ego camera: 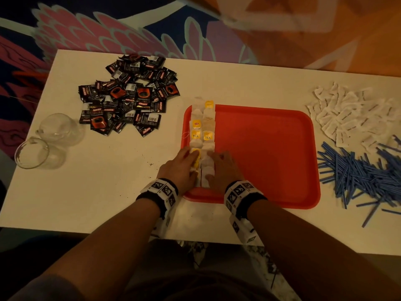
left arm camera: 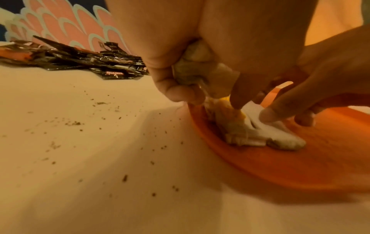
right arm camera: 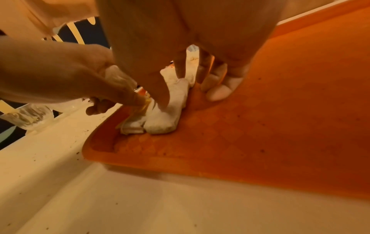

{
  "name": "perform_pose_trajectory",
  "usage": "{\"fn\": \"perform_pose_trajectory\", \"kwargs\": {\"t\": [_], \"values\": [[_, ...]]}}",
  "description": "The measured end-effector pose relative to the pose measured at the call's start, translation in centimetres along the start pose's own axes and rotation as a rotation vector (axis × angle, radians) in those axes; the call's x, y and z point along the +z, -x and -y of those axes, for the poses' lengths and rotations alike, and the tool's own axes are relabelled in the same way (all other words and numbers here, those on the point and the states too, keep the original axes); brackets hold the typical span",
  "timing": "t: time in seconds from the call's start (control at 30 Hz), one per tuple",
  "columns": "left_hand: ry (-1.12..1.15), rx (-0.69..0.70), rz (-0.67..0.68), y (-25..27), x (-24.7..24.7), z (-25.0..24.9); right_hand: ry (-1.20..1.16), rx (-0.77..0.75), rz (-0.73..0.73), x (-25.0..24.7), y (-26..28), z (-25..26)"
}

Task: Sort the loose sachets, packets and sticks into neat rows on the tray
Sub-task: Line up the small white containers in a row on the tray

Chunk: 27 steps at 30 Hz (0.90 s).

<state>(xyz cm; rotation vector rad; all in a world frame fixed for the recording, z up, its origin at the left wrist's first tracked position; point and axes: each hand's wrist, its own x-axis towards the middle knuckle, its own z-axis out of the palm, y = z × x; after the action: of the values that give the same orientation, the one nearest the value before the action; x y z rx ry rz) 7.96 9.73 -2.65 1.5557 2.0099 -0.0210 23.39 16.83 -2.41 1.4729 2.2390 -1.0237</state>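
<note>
We see a flat red plastic tray (ego camera: 264, 153) lying on a white rectangular table (ego camera: 108, 181). Along the tray's left edge run two columns of white paper tea bags with yellow tags (ego camera: 202, 129), side by side and touching, reaching slightly past the far rim.

Both hands rest at the near end of these columns. Our left hand (ego camera: 181, 168) grips a bunch of tea bags: in the left wrist view its thumb and curled fingers (left arm camera: 172, 88) close round crumpled white paper with a yellow tag showing. Our right hand (ego camera: 221, 168) lies on the right-hand column, its thumb and fingertips (right arm camera: 217, 93) pressing down on the white bags and the tray floor; whether it pinches a bag or only presses we cannot quite tell from the blurred wrist view.

The loose stock waits around the tray. A heap of black and red foil coffee sachets (ego camera: 128, 94) lies on the table to the far left. A pile of small white paper packets (ego camera: 349, 116) lies to the right of the tray, with a scatter of thin blue sticks (ego camera: 360, 172) nearer to us. Two clear glass mugs (ego camera: 46, 142) stand at the table's left edge. Dark crumbs (left arm camera: 74, 123) dot the table beside the tray.
</note>
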Motion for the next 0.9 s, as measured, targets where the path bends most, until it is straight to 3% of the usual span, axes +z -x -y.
{"fn": "perform_pose_trajectory", "kwargs": {"t": [0.1, 0.17, 0.27, 0.5, 0.67, 0.9], "values": [[0.335, -0.063, -0.142, 0.0, -0.9, -0.1, -0.071, -0.024, -0.034, -0.8, 0.0, 0.3], [0.637, -0.190, -0.201, -0.3, -1.8, -0.2, -0.142, -0.046, -0.064, -1.5, -0.2, 0.7], [1.030, -0.323, -0.140, -0.4, -3.7, -0.8, -0.357, -0.064, -0.100, -2.9, -0.5, 1.2], [1.752, -0.333, 0.075, 0.1, -7.6, -2.4, -0.550, -0.162, -0.191, -6.5, -0.4, 3.6], [1.763, -0.274, 0.058, 0.3, -9.2, -2.8, -0.632, -0.149, -0.243, -8.3, -0.2, 4.2], [1.628, -0.264, -0.062, 0.4, -10.2, -3.4, -0.701, -0.159, -0.122, -9.8, 0.2, 5.0]]}}
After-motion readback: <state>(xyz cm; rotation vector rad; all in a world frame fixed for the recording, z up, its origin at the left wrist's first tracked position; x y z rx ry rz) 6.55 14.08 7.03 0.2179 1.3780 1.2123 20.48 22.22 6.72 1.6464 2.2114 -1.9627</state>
